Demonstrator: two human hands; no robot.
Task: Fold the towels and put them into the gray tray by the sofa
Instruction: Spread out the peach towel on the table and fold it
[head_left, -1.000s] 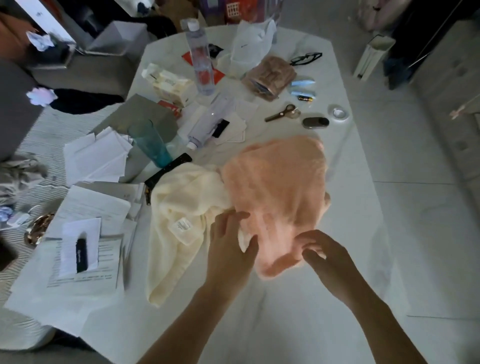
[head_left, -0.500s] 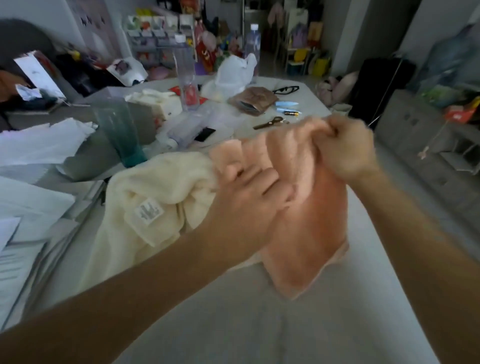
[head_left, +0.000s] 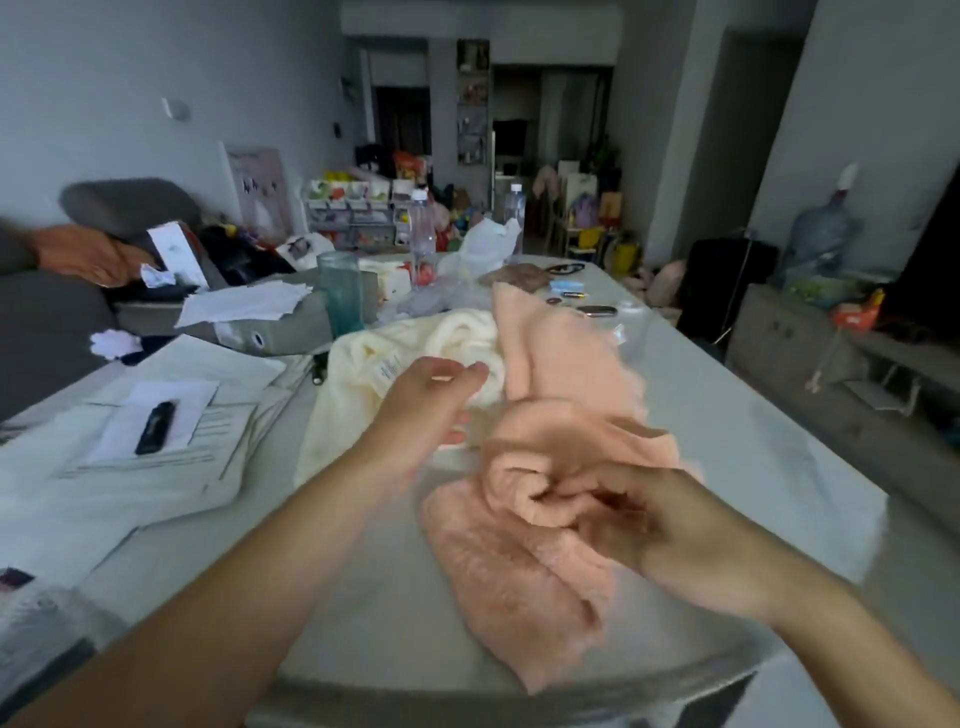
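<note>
Pink towel (head_left: 524, 561) lies bunched on the desk (head_left: 727, 415), touching the cream towel (head_left: 363, 374). Right hand (head_left: 644, 519) fingers clamped on a pink fold; left hand (head_left: 426, 400) loose, fingers apart, holding nothing. Soft, light, floppy; best pinched at corners.

Tall teal translucent plastic tumbler (head_left: 341, 297) upright beside loose white paper sheets (head_left: 244, 304), small black rectangular device (head_left: 154, 427) on stacked printed documents (head_left: 156, 447), pale marbled desk (head_left: 737, 415).

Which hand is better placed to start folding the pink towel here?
Right, probably. The right hand already pinches a bunched fold of the pink towel. The left hand is open, holding nothing, over by the cream towel.
</note>
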